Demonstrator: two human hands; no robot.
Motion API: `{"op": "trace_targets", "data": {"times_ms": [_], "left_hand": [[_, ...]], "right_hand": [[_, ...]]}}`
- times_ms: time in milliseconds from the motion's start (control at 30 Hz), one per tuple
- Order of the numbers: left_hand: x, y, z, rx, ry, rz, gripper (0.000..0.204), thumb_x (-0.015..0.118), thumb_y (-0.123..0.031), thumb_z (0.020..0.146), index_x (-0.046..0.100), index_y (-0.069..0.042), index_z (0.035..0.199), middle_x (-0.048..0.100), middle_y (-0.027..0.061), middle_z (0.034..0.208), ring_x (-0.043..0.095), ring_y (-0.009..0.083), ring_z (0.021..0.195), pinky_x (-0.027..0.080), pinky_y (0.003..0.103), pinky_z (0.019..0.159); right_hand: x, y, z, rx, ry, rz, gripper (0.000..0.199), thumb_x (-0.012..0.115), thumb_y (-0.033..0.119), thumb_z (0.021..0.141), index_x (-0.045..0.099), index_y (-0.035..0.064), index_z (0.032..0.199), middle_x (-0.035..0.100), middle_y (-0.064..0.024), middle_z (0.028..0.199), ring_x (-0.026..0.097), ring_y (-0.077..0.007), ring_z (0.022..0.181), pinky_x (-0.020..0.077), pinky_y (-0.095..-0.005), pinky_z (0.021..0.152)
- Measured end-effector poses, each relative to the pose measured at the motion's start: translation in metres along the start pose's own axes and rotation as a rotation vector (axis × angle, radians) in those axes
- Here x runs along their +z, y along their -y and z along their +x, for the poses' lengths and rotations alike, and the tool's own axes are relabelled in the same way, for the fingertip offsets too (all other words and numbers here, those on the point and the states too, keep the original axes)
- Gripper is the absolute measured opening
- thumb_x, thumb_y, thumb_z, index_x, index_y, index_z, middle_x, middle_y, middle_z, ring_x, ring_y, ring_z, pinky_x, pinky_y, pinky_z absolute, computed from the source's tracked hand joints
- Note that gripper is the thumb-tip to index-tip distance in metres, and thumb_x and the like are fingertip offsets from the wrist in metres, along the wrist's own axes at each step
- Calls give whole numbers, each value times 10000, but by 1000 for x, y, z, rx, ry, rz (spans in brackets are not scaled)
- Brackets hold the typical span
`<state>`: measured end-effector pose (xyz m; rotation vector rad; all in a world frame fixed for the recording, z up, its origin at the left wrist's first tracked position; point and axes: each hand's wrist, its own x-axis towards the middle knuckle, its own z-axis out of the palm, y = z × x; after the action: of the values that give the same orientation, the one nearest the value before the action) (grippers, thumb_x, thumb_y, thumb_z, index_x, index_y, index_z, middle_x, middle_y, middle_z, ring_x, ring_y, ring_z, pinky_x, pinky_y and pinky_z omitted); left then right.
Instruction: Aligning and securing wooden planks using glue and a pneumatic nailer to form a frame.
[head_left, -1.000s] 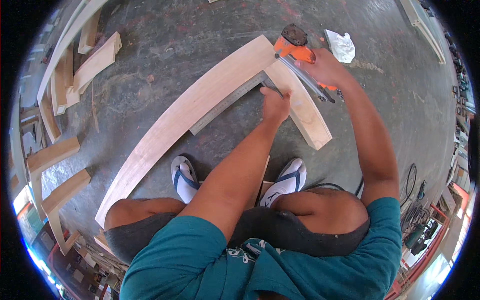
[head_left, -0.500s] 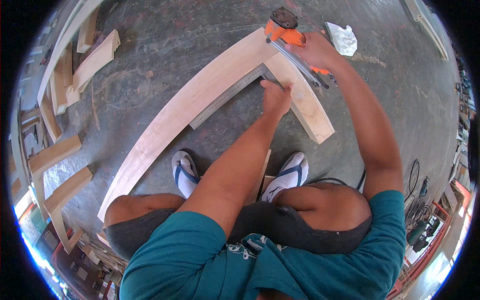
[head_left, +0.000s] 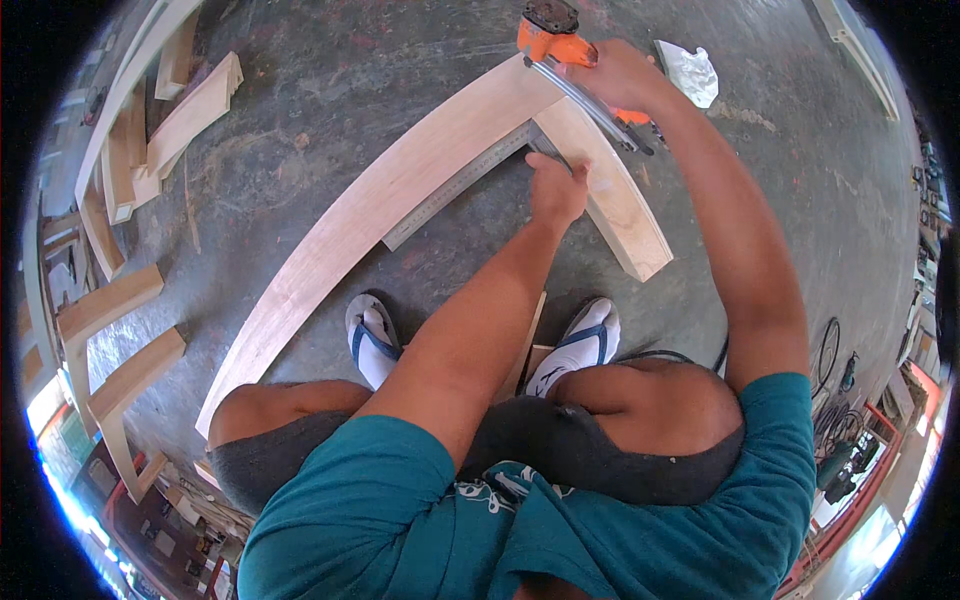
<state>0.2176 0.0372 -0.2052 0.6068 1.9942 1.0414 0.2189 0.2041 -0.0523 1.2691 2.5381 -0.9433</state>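
- The person squatted on the concrete floor (head_left: 330,90), both feet in blue-and-white flip-flops (head_left: 372,335) planted just below the workpiece.
- The right hand (head_left: 612,75), at about 12 o'clock in the view, was clamped around the grip of an orange nail gun (head_left: 552,40); the gun's long metal magazine ran down toward 2 o'clock beneath the hand.
- The nail gun's nose sat at the corner where a long wooden board (head_left: 380,220) met a shorter wooden board (head_left: 615,205).
- The long board ran from that corner down toward 8 o'clock; the short board ran down toward 4 o'clock.
- The left hand (head_left: 555,190) pressed down with curled fingers at the inner side of the corner, touching the short board and the end of a steel square (head_left: 455,195).
- The square's blade lay along the inner edge of the long board.
- A crumpled white cloth (head_left: 690,72) lay near the right forearm at 1 o'clock.
- Loose wooden offcuts (head_left: 190,115) were scattered at 9 to 10 o'clock, well apart from the hands.
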Motion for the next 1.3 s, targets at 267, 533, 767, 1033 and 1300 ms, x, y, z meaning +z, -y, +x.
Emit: {"op": "trace_targets", "data": {"times_ms": [267, 533, 767, 1033, 1300], "left_hand": [[-9, -15, -6, -61, 51, -8, 619, 707, -285, 864, 299, 101, 1123, 607, 347, 1077, 615, 459, 1042, 492, 472, 886], [-3, -5, -2, -36, 49, -34, 650, 691, -292, 872, 285, 131, 1152, 587, 360, 1119, 595, 466, 1081, 477, 460, 914], [-3, -2, 1, -36, 70, -39, 641, 695, -272, 875, 265, 123, 1139, 575, 355, 1127, 590, 462, 1085, 473, 454, 919], [-2, -3, 1, -32, 62, -9, 636, 696, -261, 882, 254, 116, 1140, 568, 369, 1115, 590, 459, 1090, 470, 443, 927], [-2, -7, 2, -107, 59, -9, 641, 709, -300, 870, 275, 67, 1168, 600, 307, 1128, 608, 433, 1085, 469, 459, 959]], "right_hand": [[8, -8, 18, -101, 23, -16, 602, 661, 582, 843, 673, -20, 868, 611, -74, 547, 662, -193, 549, 510, -355, 605], [8, 1, 9, -163, 6, -68, 632, 675, 599, 825, 665, -33, 822, 619, -97, 570, 662, -202, 551, 508, -352, 594], [7, 7, -5, -140, 65, -76, 625, 692, 582, 821, 660, -42, 826, 635, -129, 636, 646, -216, 589, 496, -361, 600], [11, -2, -18, -164, 70, -143, 624, 704, 538, 827, 663, -76, 929, 639, -162, 691, 638, -255, 644, 488, -395, 631], [16, -12, -34, -173, 3, -256, 572, 683, 495, 855, 662, -70, 937, 654, -205, 742, 646, -307, 678, 500, -411, 663]]}}
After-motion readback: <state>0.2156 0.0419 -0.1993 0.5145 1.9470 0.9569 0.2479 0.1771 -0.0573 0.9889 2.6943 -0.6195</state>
